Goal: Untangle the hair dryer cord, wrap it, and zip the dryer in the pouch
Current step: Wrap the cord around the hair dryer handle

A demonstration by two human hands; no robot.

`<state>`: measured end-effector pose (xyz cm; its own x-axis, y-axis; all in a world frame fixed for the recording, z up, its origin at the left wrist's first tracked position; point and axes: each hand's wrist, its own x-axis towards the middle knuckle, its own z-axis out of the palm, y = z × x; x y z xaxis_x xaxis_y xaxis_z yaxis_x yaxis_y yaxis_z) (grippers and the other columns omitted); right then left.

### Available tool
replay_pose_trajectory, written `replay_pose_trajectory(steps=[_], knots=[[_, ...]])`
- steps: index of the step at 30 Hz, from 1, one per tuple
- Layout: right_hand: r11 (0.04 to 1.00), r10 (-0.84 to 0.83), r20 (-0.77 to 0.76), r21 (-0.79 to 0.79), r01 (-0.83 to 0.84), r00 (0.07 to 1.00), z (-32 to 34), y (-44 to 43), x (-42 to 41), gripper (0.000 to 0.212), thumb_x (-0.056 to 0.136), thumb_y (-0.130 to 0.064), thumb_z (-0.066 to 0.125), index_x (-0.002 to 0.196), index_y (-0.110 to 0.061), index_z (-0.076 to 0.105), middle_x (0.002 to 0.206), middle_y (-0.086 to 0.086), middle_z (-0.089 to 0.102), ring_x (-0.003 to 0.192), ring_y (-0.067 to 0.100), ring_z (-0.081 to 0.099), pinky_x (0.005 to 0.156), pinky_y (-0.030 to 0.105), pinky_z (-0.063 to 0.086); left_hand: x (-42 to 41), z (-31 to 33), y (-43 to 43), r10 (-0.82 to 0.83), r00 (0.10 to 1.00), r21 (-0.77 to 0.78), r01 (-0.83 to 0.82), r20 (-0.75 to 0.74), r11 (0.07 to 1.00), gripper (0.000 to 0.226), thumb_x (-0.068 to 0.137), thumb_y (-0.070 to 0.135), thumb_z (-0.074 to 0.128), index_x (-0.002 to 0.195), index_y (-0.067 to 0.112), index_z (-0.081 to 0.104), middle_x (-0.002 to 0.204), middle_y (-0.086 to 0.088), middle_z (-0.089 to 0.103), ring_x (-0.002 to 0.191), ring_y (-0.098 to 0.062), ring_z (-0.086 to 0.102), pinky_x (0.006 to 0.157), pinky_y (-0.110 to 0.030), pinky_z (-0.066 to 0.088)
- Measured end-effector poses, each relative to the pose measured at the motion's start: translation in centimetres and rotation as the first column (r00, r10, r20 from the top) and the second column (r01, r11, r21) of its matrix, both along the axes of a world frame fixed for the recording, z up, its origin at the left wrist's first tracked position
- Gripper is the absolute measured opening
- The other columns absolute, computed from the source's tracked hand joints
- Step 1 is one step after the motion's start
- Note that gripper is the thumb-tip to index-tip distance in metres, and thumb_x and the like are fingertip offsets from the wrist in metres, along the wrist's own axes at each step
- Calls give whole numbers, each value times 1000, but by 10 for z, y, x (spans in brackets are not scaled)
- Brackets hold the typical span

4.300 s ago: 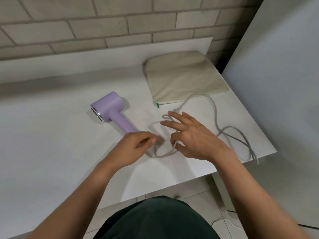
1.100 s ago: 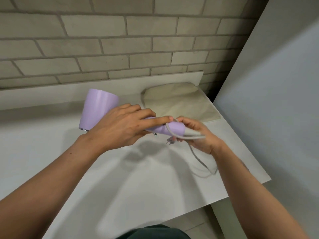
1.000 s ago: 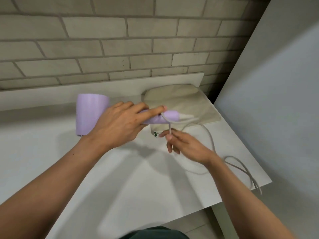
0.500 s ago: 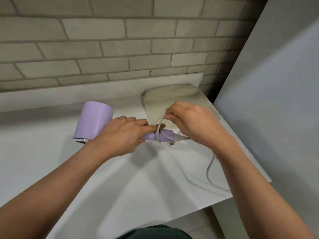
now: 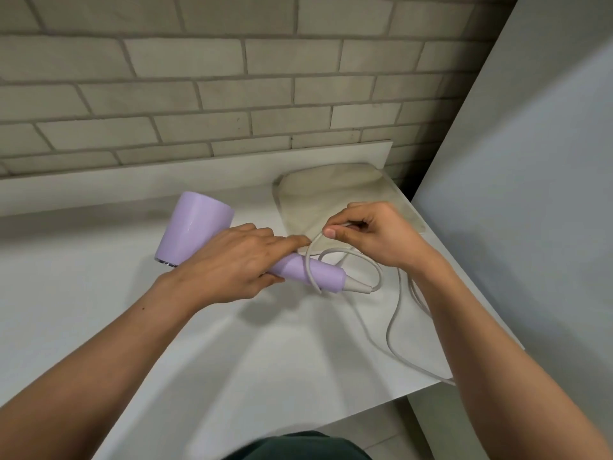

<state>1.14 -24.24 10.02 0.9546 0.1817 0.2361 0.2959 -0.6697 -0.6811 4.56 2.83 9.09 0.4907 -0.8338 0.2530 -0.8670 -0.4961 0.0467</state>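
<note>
No brand, label or other writing could be read on anything in the view.

The left hand (image 5: 232, 260) was closed around the upper part of the handle of the hair dryer (image 5: 195, 227), with the index finger stretched along the handle toward the cord. It held the dryer above the white table (image 5: 132, 327), not resting on it. The right hand (image 5: 374, 234) was closed in a pinch on the cord (image 5: 394, 313), thumb against the bent fingers (the other fingers were curled in too), and it kept the cord raised just above the handle.

The hair dryer was pale lilac, with a wide round barrel pointing to the left and away, and a straight handle that ended in a light grey strain relief. From this end the grey cord made a loop to the right, came back over the handle and went once around it, then rose to the right hand. The rest of the cord hung down from behind that hand, lay on the table in long curves and passed over the table's right edge. I could not tell where the plug was.

The beige fabric pouch (image 5: 331, 187) lay flat on the far right corner of the table, behind both hands, near the brick wall (image 5: 232, 78).
</note>
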Motion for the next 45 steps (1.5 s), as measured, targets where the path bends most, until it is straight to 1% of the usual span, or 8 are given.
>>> replay_pose_trajectory(steps=[10,19,26,29,35,38,40,45], knots=[[996,-26,-142,80,38,989,-10,-11,9,9,88,-31,81,93,-23,83,90,-11,78,85,7,72,81,28,55,-6,6,-1,-131,976,-56,143,174,988,71,82,26,82,142,31,45,94,7,72,74,-26,64,62,-34,52],[998,-54,-149,30,59,987,-18,-14,13,12,88,-34,81,94,-24,83,86,-17,77,81,-2,70,74,15,48,-2,2,5,-118,976,-48,129,182,990,59,94,33,65,146,33,39,110,9,73,82,-26,63,68,-36,50],[995,-76,-119,57,83,990,-30,-14,11,10,95,-33,73,95,-26,80,95,-10,78,91,15,72,83,40,57,3,-1,7,-96,961,-19,105,260,994,63,98,26,63,152,38,33,127,11,68,83,-28,60,70,-42,51],[998,3,-40,59,-1,999,-41,-5,-3,20,98,-29,53,103,-27,73,98,-29,70,95,-10,65,86,23,52,8,3,7,12,958,-109,20,285,994,64,92,24,67,150,35,40,118,7,71,79,-30,62,67,-37,49],[969,109,-473,-146,-199,874,-48,43,-44,67,104,-26,45,160,-42,12,103,-3,62,97,14,61,90,30,51,13,0,2,276,944,-130,-256,179,958,71,85,28,75,146,41,42,105,6,70,75,-31,64,66,-36,47],[917,146,-556,-234,-323,818,-24,61,-55,45,109,-30,38,152,-28,26,132,6,61,120,29,57,104,50,47,12,-11,-1,371,921,-64,-366,116,928,68,89,29,70,150,41,41,107,5,70,78,-34,66,65,-35,42],[891,155,-482,-310,-333,863,-3,71,-58,29,111,-31,37,139,-24,41,144,3,58,127,30,55,106,51,45,12,-16,0,386,920,-40,-384,64,922,68,90,28,67,152,41,40,109,4,69,78,-34,66,64,-35,41],[820,54,-14,-569,-52,998,33,61,-36,16,105,-28,48,115,-35,57,118,-9,64,102,25,64,79,43,54,7,-20,-1,313,943,67,-322,112,944,67,95,27,57,153,47,30,117,11,66,93,-28,65,75,-36,46]])
